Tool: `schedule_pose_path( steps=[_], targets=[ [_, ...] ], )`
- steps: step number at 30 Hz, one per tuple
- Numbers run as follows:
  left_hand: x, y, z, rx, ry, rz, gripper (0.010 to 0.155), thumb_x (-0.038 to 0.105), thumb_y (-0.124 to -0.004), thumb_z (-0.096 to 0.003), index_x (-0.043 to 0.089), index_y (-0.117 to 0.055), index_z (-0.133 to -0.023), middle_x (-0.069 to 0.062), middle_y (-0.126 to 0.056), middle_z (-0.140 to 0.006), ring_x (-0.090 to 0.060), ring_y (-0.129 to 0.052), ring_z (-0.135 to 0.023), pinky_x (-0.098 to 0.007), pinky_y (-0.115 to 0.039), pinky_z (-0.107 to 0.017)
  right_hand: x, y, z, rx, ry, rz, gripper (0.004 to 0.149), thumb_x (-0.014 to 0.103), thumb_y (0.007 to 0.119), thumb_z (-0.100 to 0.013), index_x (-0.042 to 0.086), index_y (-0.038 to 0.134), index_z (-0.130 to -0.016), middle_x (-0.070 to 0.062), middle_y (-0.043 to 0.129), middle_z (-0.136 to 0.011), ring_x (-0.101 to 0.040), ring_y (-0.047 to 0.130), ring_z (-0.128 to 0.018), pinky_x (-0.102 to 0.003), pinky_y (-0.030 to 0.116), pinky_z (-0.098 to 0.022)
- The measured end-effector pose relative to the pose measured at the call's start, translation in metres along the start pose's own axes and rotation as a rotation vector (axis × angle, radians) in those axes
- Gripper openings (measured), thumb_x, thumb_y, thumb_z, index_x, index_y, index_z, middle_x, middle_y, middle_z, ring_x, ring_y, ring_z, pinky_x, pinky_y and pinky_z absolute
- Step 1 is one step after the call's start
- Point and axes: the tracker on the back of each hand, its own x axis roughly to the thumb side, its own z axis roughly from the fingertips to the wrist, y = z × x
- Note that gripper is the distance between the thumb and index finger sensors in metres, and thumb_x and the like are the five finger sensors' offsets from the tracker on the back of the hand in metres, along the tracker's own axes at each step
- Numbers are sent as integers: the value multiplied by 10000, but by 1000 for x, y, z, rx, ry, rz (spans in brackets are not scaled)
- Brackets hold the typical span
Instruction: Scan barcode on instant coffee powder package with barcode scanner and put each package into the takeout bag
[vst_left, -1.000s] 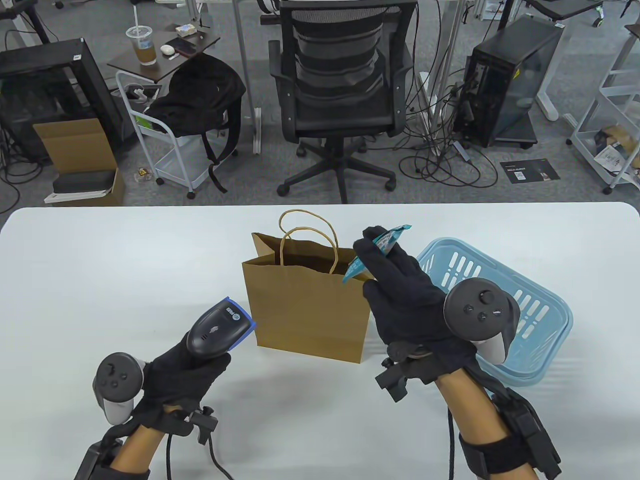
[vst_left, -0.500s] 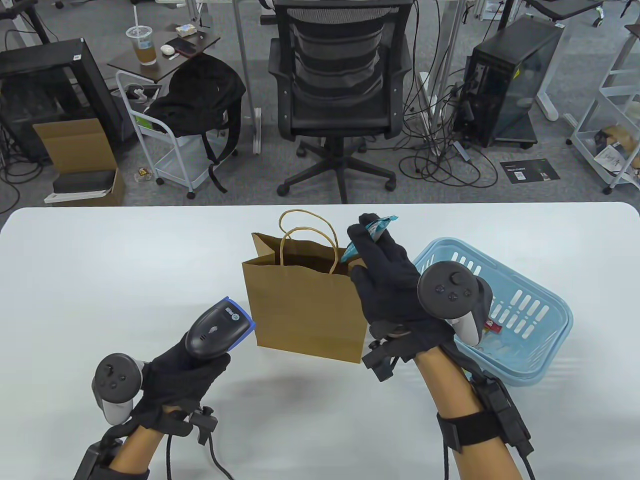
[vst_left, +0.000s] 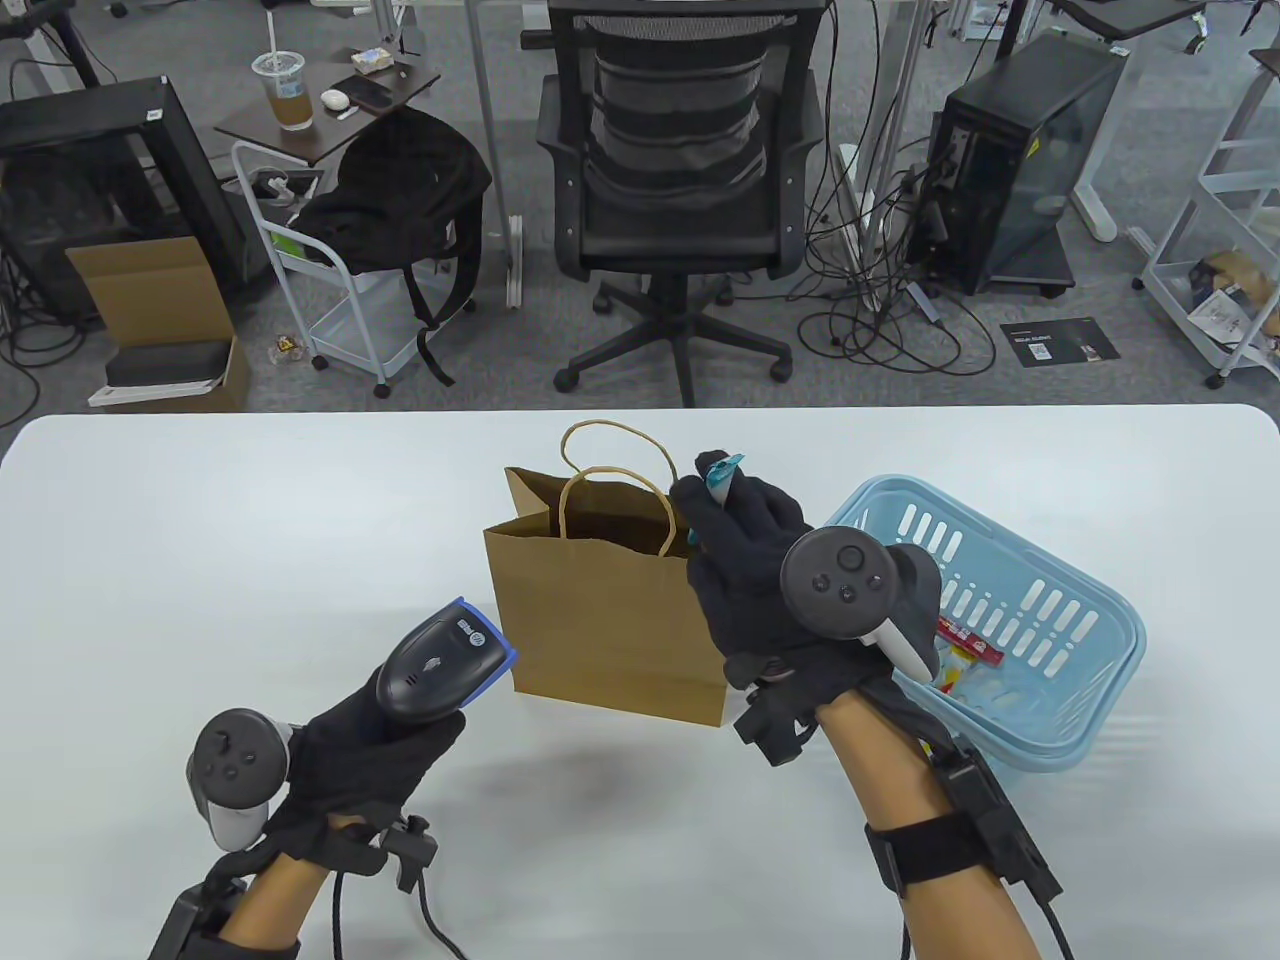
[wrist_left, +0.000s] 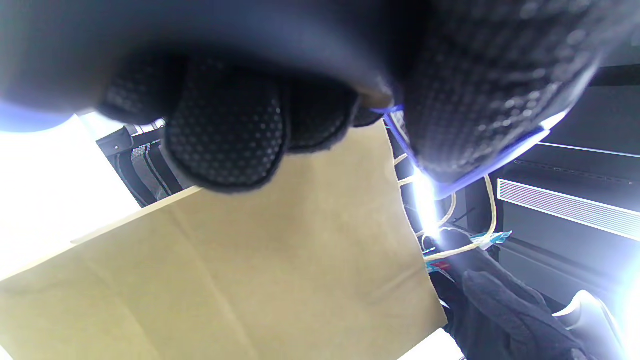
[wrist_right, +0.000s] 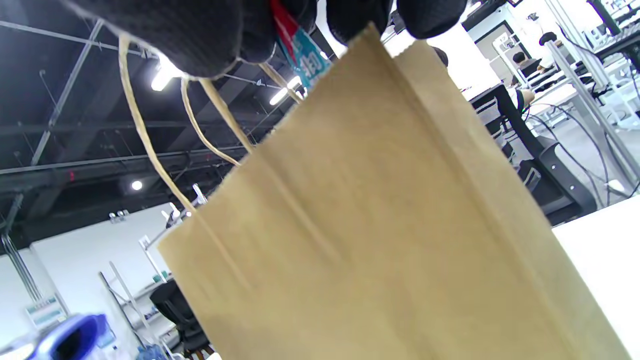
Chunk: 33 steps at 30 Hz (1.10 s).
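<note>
A brown paper takeout bag (vst_left: 610, 620) stands open mid-table, its twine handles up. My right hand (vst_left: 735, 530) pinches a teal coffee packet (vst_left: 722, 472) at the bag's right top edge, the packet pointing down into the opening; the right wrist view shows the packet (wrist_right: 302, 55) just above the bag's rim (wrist_right: 370, 35). My left hand (vst_left: 375, 745) grips the black, blue-trimmed barcode scanner (vst_left: 440, 660) left of the bag, its head aimed toward the bag. The left wrist view shows the bag's side (wrist_left: 240, 280) and the packet (wrist_left: 492, 239) by a handle.
A light blue plastic basket (vst_left: 1050, 620) sits right of the bag, holding more packets, one red (vst_left: 965, 640). Cables trail from both wrists toward the near table edge. An office chair (vst_left: 680, 190) stands beyond the far edge.
My right hand moved left and down with the teal packet, from above the basket's side to the bag's opening. The left hand with the scanner stayed almost still.
</note>
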Motion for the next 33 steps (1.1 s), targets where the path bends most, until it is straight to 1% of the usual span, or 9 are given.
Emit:
schedule_pose_path(
  steps=[5, 9, 15, 23, 28, 33],
  targets=[
    [0, 0, 0, 2, 3, 3, 601, 544, -895, -426, 306, -722, -949, 73, -946, -734, -198, -1069, -529, -434, -875, -497, -4, 7, -1, 25, 0, 27, 617, 404, 740, -529, 330, 568, -1117, -29, 355, -1277, -393, 391, -1130, -585, 429, -818],
    [0, -1, 0, -2, 2, -1, 601, 545, -896, -426, 307, -723, -949, 73, -947, -733, -199, -1070, -528, -435, -876, -497, -6, 10, -2, 48, 13, 67, 653, 480, 765, -517, 330, 566, -1120, -38, 362, -1278, -393, 334, -1146, -591, 396, -825],
    [0, 0, 0, -2, 3, -1, 600, 545, -896, -425, 307, -725, -948, 73, -947, -733, -198, -1070, -529, -436, -876, -497, -7, 12, -1, 51, 10, 109, 702, 579, 781, -489, 332, 586, -1117, -54, 399, -1276, -387, 308, -1159, -599, 380, -829],
    [0, -1, 0, -4, 5, -3, 600, 544, -896, -426, 306, -723, -949, 74, -946, -735, -199, -1070, -530, -435, -875, -498, -5, 14, 1, 53, -1, 145, 705, 591, 777, -488, 348, 579, -1119, -73, 412, -1272, -392, 293, -1159, -599, 372, -831],
    [1, -1, 0, -7, 5, -5, 598, 544, -896, -426, 307, -725, -948, 73, -947, -733, -201, -1069, -532, -436, -875, -498, -4, 15, 2, 54, -6, 164, 678, 591, 779, -486, 378, 608, -1107, -84, 395, -1274, -399, 292, -1157, -601, 371, -830],
    [1, -2, 0, -10, 5, -8, 597, 544, -897, -427, 307, -727, -948, 73, -948, -733, -202, -1069, -532, -436, -875, -497, -4, 15, 3, 55, -11, 160, 696, 604, 780, -481, 372, 598, -1111, -85, 396, -1273, -396, 295, -1159, -603, 371, -830]
  ],
)
